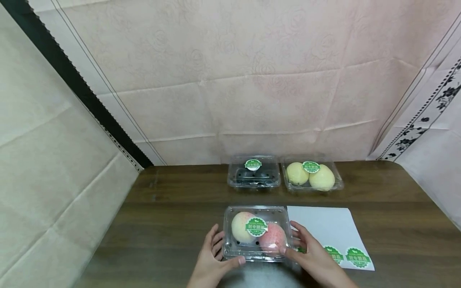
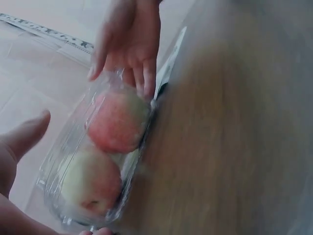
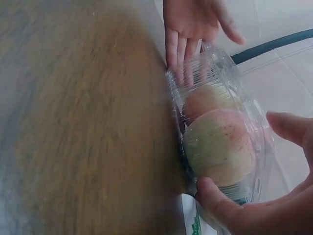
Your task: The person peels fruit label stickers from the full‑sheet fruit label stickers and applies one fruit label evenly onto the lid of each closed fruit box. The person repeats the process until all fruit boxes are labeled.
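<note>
A clear plastic clamshell box sits at the front middle of the table, with a pale peach and a pinker peach inside. A round green-and-white label is on its lid. My left hand is at the box's left end, fingers along the side and thumb by the front corner. At the other end is my right hand, its thumb over the front right corner. In the wrist views, both hands' fingers look straight against the box ends, thumbs spread away.
White backing paper with several green labels lies right of the box, partly under my right hand. Behind stand a labelled clear box with dark contents and another clear box with two yellowish fruits. Pale cloth hangs behind the table.
</note>
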The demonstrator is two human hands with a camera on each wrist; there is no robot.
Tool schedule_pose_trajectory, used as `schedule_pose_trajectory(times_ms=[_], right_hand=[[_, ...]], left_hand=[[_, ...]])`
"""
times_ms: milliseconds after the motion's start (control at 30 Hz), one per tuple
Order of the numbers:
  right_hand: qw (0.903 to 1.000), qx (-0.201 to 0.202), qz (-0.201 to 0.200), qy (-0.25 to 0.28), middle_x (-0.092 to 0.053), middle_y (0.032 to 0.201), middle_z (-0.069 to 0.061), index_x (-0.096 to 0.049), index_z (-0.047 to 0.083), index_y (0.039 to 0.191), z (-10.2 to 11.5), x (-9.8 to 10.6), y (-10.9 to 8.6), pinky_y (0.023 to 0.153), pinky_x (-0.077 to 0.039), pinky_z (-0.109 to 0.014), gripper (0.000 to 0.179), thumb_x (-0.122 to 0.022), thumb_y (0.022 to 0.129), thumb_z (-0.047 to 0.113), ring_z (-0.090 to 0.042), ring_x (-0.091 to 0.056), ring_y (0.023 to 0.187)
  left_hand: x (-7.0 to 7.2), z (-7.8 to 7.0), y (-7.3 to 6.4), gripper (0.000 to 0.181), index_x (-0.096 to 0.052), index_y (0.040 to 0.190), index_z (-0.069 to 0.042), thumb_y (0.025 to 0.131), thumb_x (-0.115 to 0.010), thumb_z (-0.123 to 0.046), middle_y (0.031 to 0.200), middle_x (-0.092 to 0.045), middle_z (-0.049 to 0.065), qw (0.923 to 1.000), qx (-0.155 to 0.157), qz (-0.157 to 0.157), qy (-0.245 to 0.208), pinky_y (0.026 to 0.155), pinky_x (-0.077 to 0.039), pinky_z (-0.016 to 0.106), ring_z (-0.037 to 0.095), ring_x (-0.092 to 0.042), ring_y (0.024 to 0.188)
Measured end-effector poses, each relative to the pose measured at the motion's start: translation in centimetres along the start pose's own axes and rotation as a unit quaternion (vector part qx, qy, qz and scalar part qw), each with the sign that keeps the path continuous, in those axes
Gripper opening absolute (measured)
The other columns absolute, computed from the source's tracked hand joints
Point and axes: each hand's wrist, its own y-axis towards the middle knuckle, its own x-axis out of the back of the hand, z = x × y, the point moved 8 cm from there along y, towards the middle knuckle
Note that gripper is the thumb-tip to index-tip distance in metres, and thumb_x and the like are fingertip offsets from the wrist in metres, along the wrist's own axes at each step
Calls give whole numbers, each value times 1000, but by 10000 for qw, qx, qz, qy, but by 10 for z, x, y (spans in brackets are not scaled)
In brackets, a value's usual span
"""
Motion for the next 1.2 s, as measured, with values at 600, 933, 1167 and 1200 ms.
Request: schedule_pose_trajectory(times_ms=[600, 933, 1167, 1200], right_hand=[[9974, 690, -31, 215, -47, 141, -29, -31, -6, 149, 26, -13, -1, 92, -53, -47, 82, -77, 87, 24, -41, -52, 123], [9951, 835, -84, 526, -51, 136, -26, -31, -8, 148, 42, -27, 7, 93, -53, -47, 82, -78, 85, 18, -40, -52, 124], [9924, 968, 131, 748, -47, 140, -26, -27, -7, 149, 54, -39, 12, 96, -52, -47, 83, -76, 87, 19, -42, -49, 128], [9915, 1022, 186, 777, -46, 140, -27, -27, -7, 149, 56, -41, 13, 96, -51, -47, 82, -76, 88, 18, -43, -48, 128]], left_hand=[[6, -2, -1, 95, -30, 147, 7, 76, -88, -19, 147, -40, 30, 9992, 17, -374, 160, 106, -43, 51, 45, -41, 135], [23, -10, 2, 92, -28, 148, 9, 78, -85, -9, 147, -40, 30, 9986, -241, -471, -55, 105, -45, 43, 42, -41, 136], [38, -17, 7, 93, -29, 149, 7, 77, -86, -10, 148, -40, 28, 9985, -91, -543, 17, 108, -42, 42, 39, -43, 136], [41, -17, 8, 94, -29, 149, 6, 77, -86, -11, 148, -40, 27, 9985, -42, -553, 32, 109, -42, 43, 38, -42, 137]])
